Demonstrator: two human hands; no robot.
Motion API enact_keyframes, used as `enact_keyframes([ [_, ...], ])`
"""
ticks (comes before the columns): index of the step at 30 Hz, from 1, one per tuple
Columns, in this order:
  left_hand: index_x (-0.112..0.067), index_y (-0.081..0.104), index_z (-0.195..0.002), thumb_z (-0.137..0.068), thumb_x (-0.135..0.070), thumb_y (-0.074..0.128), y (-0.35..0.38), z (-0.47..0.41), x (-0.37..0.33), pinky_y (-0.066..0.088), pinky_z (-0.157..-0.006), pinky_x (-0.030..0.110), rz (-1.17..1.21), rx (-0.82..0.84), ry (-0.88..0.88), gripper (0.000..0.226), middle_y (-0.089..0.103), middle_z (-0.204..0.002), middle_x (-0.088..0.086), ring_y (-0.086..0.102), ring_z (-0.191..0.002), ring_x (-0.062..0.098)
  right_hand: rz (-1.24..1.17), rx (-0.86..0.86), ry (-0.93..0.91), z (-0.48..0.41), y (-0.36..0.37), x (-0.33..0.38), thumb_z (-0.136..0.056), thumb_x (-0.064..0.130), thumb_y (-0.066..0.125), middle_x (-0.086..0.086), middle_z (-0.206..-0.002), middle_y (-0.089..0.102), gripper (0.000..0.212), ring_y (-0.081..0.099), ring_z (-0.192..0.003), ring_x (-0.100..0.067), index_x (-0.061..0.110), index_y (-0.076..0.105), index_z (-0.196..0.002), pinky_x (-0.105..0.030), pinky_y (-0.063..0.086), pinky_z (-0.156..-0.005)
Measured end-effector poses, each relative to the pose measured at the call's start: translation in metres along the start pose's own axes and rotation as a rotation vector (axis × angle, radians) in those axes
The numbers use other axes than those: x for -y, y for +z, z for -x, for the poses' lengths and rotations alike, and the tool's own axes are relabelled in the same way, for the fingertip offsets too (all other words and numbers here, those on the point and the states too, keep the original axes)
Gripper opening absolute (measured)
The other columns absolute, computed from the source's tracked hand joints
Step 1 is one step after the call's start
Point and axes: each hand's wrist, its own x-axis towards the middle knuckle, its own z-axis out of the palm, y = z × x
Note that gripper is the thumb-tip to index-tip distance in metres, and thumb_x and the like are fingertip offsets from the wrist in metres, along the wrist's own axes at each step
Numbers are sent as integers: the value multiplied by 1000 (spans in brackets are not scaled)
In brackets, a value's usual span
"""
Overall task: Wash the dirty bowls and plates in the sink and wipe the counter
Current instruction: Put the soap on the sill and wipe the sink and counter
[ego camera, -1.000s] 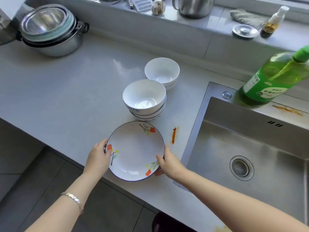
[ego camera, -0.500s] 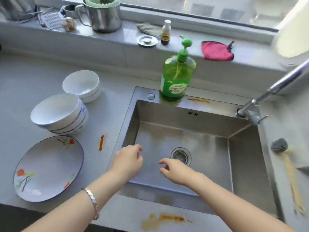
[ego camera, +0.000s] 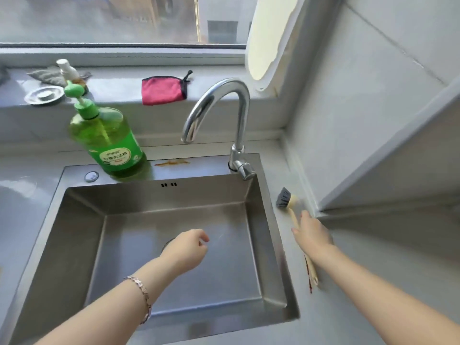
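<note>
Right hand (ego camera: 312, 235) on brush (ego camera: 286, 199) handle, fingers straight.
Left hand (ego camera: 186, 250) loosely curled, empty, over sink (ego camera: 82, 220); soap bottle (ego camera: 109, 143) holds green liquid.

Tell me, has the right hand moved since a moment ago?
Yes. The right hand went right, from over the sink basin out to the dish brush beside it.

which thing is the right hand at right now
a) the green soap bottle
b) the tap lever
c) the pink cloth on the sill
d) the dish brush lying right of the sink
D: the right hand lies with straight fingers across the pale handle of the dish brush, which lies on the counter right of the sink.
</note>
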Motion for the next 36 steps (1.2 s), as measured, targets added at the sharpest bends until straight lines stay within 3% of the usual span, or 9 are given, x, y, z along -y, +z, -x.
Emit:
enact_keyframes([
  [6, -26, 62, -107, -88, -16, 41, -2, 0, 5, 45, -58, 19, 60, -16, -62, 30, 64, -95, -6, 60, -74, 10, -150, 106, -144, -18, -1, -7, -87, 3, 34, -8, -85, 52, 24, 53, -72, -28, 26, 41, -85, -28, 41, -59],
  [9, -31, 60, -100, -88, -16, 43, -12, 3, 9, 46, -60, 20, 42, -36, -71, 25, 64, -99, -7, 60, -79, 11, -434, 249, -133, -6, -18, 5, -90, 4, 36, -2, -80, 54, 31, 54, -56, -13, 14, 63, -100, -13, 43, -46],
  [13, -34, 58, -92, -89, -18, 48, -29, 6, 15, 47, -61, 21, 67, -80, -21, 19, 66, -90, -10, 62, -80, 8, -879, 463, -51, 13, -51, 27, -91, -2, 43, -14, -76, 57, 23, 57, -62, -19, -8, 63, -101, -23, 52, -55],
  [20, -35, 58, -86, -87, -15, 52, -60, 18, 27, 49, -65, 26, 132, -91, 79, 21, 67, -84, -7, 65, -79, 14, -1161, 587, -197, 65, -93, 61, -88, -9, 37, -16, -93, 65, 32, 67, -84, -23, -1, 62, -107, -33, 57, -73],
  [22, -34, 59, -89, -88, -16, 52, -69, 21, 27, 47, -59, 23, 118, -78, 112, 19, 66, -83, -8, 63, -74, 13, -1153, 509, -358, 77, -103, 65, -85, -8, 52, -12, -95, 67, 29, 68, -87, -19, 6, 62, -108, -29, 57, -76],
  [26, -33, 59, -97, -90, -20, 50, -98, 29, 16, 49, -68, 23, 22, -79, 182, 17, 62, -89, -11, 62, -80, 10, -874, -7, -494, 94, -131, 81, -81, 8, 69, 4, -66, 63, 15, 58, -58, 1, 18, 59, -82, -10, 44, -58],
  [29, -35, 59, -97, -89, -20, 50, -137, 37, -11, 48, -69, 21, -39, -102, 272, 19, 64, -87, -10, 61, -79, 8, -756, -269, -543, 100, -170, 96, -88, 21, 62, 9, -63, 57, 13, 54, -53, 4, 22, 58, -76, -10, 40, -56],
  [32, -35, 58, -88, -87, -16, 49, -189, 52, -46, 55, -75, 30, -44, -167, 370, 21, 68, -82, -7, 66, -77, 14, -734, -425, -589, 107, -222, 107, -93, 21, 55, 11, -68, 54, 7, 52, -61, -1, 17, 60, -91, -19, 40, -65],
  [36, -30, 55, -88, -89, -13, 49, -259, 73, -93, 54, -72, 26, -61, -324, 461, 18, 65, -73, -9, 64, -69, 11, -724, -565, -599, 120, -302, 117, -96, 22, 48, -2, -69, 51, 15, 47, -56, -12, 15, 60, -102, -20, 44, -59],
])
